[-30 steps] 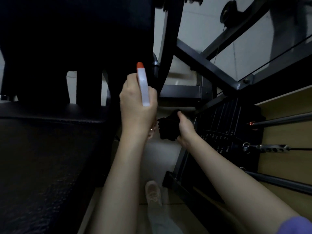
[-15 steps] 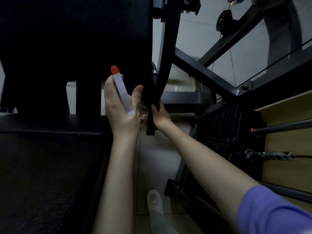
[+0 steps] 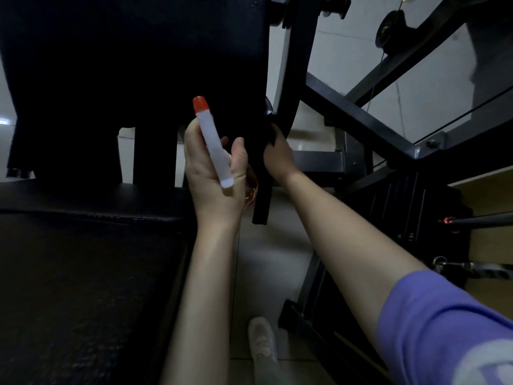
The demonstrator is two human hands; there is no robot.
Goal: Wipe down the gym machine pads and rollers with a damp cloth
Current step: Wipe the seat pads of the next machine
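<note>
My left hand (image 3: 213, 179) grips a white spray bottle (image 3: 212, 145) with a red nozzle, held upright and tilted in front of the black back pad (image 3: 138, 65). My right hand (image 3: 277, 157) grips a black cloth (image 3: 262, 201) and holds it against the right edge of that pad, beside a black frame post (image 3: 291, 65). The cloth hangs down below the hand and is hard to tell from the dark pad. The black seat pad (image 3: 83, 273) fills the lower left.
Black steel frame bars (image 3: 347, 112) cross diagonally at the right, with a pulley (image 3: 388, 29) and cable above. A weight stack (image 3: 402, 207) and metal rods (image 3: 477, 218) stand at the right. My shoe (image 3: 261, 340) is on the tiled floor (image 3: 269, 259).
My right hand rose with the cloth from near the weight stack to the back pad's right edge. My left hand tilted the spray bottle and opened more toward me.
</note>
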